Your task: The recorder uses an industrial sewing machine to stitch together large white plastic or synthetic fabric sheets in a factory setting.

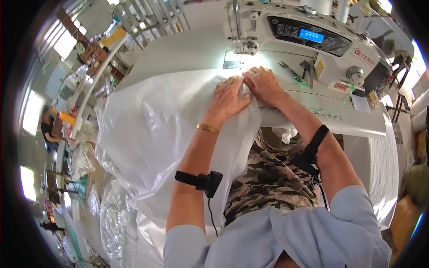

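A large glossy white plastic sheet spreads over the sewing machine's table and drapes down over my left side. My left hand rests flat on the sheet, fingers stretched toward the needle and thumb apart. Close beside it, my right hand has its fingers bent and closed on the sheet's edge, just in front of the needle area; the fingertips are partly hidden. The sewing machine stands at the far side, its lamp lighting the needle plate and a blue display glowing on its head.
Scissors and a small dark tool lie right of the needle, near green thread. A ruler strip runs along the table's front. Crumpled clear plastic hangs at the lower left. A person sits far left.
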A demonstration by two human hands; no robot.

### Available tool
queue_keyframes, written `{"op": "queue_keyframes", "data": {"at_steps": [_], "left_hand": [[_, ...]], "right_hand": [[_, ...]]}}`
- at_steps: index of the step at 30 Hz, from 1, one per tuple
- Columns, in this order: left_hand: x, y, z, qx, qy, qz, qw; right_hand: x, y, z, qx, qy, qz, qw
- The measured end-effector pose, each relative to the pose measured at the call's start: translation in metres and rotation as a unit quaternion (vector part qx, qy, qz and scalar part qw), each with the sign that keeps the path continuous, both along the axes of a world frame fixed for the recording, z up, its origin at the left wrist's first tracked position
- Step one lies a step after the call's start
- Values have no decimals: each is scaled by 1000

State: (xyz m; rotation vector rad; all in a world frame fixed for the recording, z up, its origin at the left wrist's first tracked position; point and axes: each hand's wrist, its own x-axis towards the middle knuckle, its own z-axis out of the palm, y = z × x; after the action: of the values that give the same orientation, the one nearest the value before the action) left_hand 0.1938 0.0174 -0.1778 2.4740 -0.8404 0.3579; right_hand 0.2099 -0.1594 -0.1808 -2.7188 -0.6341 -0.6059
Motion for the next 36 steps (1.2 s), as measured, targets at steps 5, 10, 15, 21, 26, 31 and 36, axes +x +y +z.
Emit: {"op": "queue_keyframes", "data": {"at_steps": [5,10,15,21,26,31,36], "left_hand": [[10,2,-3,16,13,6,1000],[14,-4,2,40,8,12,999],[23,-2,0,42,-26,3,999],[24,-9,6,48,-2,9,999],[28,-13,10,86,16,31,996],[37,-15,8,93,8,29,995],[39,-18,6,85,-11,19,996]], "right_hand": [[0,1,2,-14,33,-17,999],[7,-5,1,0,40,-15,999],[13,-2,1,-13,21,-13,1000],[27,-7,-5,-17,23,-19,999],[31,-5,-4,-17,65,-34,997],[42,-10,-16,135,14,-19,991],[52,-14,-2,418,94,-50,902]]}}
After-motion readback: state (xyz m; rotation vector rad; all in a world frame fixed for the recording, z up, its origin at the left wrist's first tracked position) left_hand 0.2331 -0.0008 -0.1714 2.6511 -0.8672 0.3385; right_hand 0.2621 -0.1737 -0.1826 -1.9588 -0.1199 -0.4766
